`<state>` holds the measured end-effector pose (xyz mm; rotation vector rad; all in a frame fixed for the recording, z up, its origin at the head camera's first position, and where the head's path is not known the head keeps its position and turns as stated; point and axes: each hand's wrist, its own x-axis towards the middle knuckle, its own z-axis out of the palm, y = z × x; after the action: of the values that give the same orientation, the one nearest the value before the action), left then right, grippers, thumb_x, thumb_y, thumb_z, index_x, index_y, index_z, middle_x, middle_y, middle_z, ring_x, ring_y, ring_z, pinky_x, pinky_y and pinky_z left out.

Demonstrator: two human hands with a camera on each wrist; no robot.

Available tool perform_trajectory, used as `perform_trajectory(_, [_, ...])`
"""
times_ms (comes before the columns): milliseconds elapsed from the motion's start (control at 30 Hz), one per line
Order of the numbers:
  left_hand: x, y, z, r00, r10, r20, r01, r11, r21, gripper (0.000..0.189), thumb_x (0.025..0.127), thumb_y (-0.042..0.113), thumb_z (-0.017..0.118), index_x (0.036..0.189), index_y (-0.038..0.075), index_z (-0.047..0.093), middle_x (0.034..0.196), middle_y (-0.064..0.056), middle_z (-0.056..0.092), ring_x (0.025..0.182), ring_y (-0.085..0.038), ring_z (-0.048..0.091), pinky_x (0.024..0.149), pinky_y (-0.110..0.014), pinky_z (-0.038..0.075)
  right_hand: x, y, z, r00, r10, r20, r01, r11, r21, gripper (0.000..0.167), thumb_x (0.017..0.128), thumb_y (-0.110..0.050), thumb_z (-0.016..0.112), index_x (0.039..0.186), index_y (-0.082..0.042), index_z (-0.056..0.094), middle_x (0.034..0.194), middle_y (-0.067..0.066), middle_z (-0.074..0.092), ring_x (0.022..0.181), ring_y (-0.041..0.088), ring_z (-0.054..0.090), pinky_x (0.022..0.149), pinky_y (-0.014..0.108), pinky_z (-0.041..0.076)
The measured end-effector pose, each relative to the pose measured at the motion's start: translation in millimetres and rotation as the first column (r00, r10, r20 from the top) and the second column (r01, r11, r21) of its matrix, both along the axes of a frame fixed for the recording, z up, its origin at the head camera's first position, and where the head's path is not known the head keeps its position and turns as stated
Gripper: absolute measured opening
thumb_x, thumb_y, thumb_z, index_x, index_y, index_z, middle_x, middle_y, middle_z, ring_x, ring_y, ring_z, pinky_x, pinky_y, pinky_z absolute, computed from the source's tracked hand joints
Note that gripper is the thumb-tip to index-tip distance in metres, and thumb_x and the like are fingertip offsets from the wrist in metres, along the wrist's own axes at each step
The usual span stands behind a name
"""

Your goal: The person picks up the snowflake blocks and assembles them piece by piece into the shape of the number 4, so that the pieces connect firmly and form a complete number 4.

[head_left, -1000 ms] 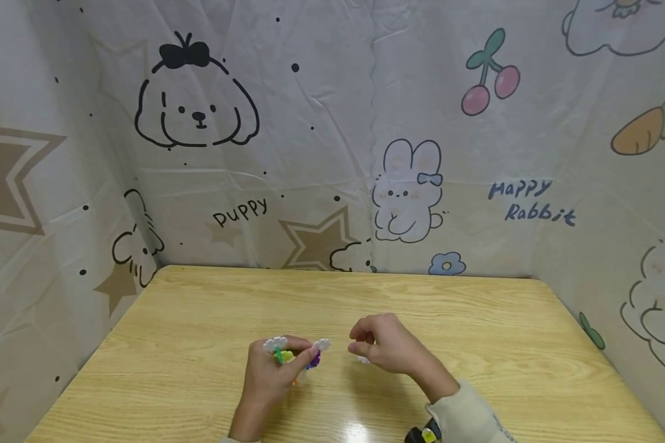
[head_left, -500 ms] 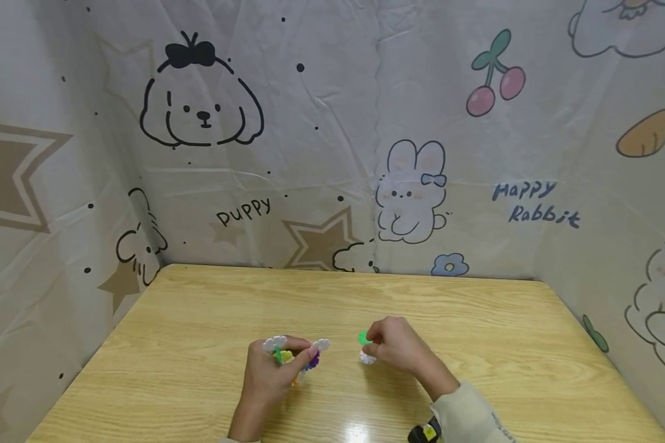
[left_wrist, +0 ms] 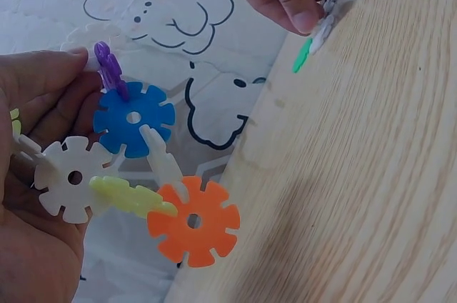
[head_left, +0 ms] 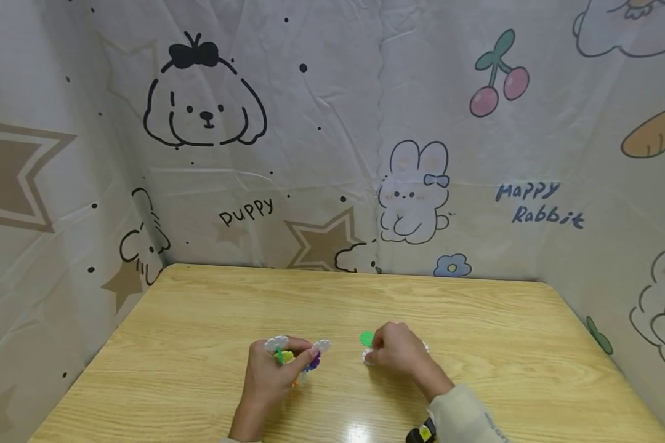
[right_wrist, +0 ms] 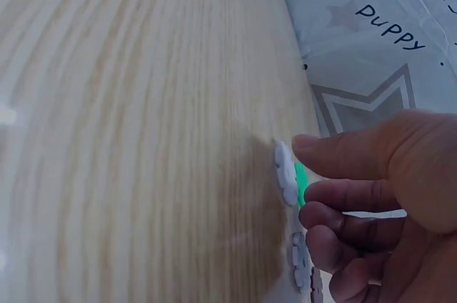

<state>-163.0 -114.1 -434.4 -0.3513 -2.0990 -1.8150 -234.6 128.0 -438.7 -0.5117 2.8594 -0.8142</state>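
Observation:
My left hand (head_left: 274, 369) grips a joined chain of notched plastic discs between thumb and fingers. In the left wrist view the chain shows a blue disc (left_wrist: 134, 118), an orange disc (left_wrist: 194, 221), a white disc (left_wrist: 74, 179), a purple disc (left_wrist: 108, 68) and yellow ones. At the right, my right hand (head_left: 400, 351) is low over loose discs on the table, its fingers loosely bent. By its fingertips lie a green disc (head_left: 367, 339) and a white disc (right_wrist: 285, 173). A gap shows between thumb and forefinger in the right wrist view; light contact with the discs cannot be told.
The wooden table (head_left: 227, 307) carries more loose discs, including a greyish one (right_wrist: 298, 260) under the right hand. A black item with a yellow patch (head_left: 423, 432) is by the right sleeve. Printed cloth (head_left: 321, 92) hangs behind and beside the table.
The right hand has shifted slightly right and down, uncovering the green disc, which was hidden a second ago. The left hand keeps its hold on the disc chain. The head view has turned slightly left.

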Motion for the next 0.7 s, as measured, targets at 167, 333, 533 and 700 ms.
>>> perform_trajectory(167, [0.0, -0.4, -0.6, 1.0, 0.005, -0.023, -0.005, 1.0, -0.002, 0.008, 0.08, -0.004, 0.081, 0.081, 0.004, 0.078, 0.075, 0.002, 0.074, 0.073, -0.019, 0.07, 0.07, -0.029, 0.057, -0.7, -1.1, -1.5, 1.0, -0.017, -0.006, 0.017, 0.998, 0.058, 0.021, 0.074, -0.021, 0.088, 0.074, -0.011, 0.07, 0.072, -0.004, 0.063, 0.066, 0.014, 0.055, 0.058, 0.036, 0.049])
perform_trajectory(333, [-1.0, -0.6, -0.8, 0.999, 0.01, -0.036, -0.01, 1.0, -0.004, 0.009, 0.079, -0.008, 0.08, 0.08, 0.001, 0.077, 0.075, 0.001, 0.073, 0.072, -0.019, 0.07, 0.07, -0.029, 0.057, -1.2, -2.4, -2.4, 0.999, -0.036, -0.006, 0.036, 0.997, 0.069, 0.022, 0.073, -0.023, 0.088, 0.073, -0.011, 0.069, 0.073, -0.003, 0.062, 0.067, 0.015, 0.056, 0.059, 0.038, 0.05])
perform_trajectory(533, [-1.6, -0.6, -0.6, 1.0, -0.003, -0.02, 0.003, 1.0, 0.002, 0.008, 0.08, -0.006, 0.08, 0.081, 0.001, 0.077, 0.075, 0.0, 0.074, 0.072, -0.02, 0.071, 0.069, -0.029, 0.057, -2.4, -3.2, -3.9, 0.999, -0.034, 0.021, 0.032, 0.998, 0.051, 0.02, 0.074, -0.018, 0.086, 0.074, -0.009, 0.069, 0.075, -0.001, 0.063, 0.069, 0.016, 0.057, 0.06, 0.039, 0.051])
perform_trajectory(700, [-1.1, -0.4, -0.6, 1.0, -0.003, 0.01, 0.003, 1.0, -0.002, 0.006, 0.081, -0.004, 0.08, 0.082, 0.001, 0.077, 0.075, 0.0, 0.074, 0.073, -0.021, 0.07, 0.07, -0.029, 0.057, -4.1, -3.2, -5.0, 0.999, -0.033, 0.039, 0.031, 0.999, 0.044, 0.021, 0.074, -0.017, 0.085, 0.076, -0.008, 0.067, 0.075, 0.0, 0.062, 0.068, 0.018, 0.056, 0.059, 0.038, 0.05])
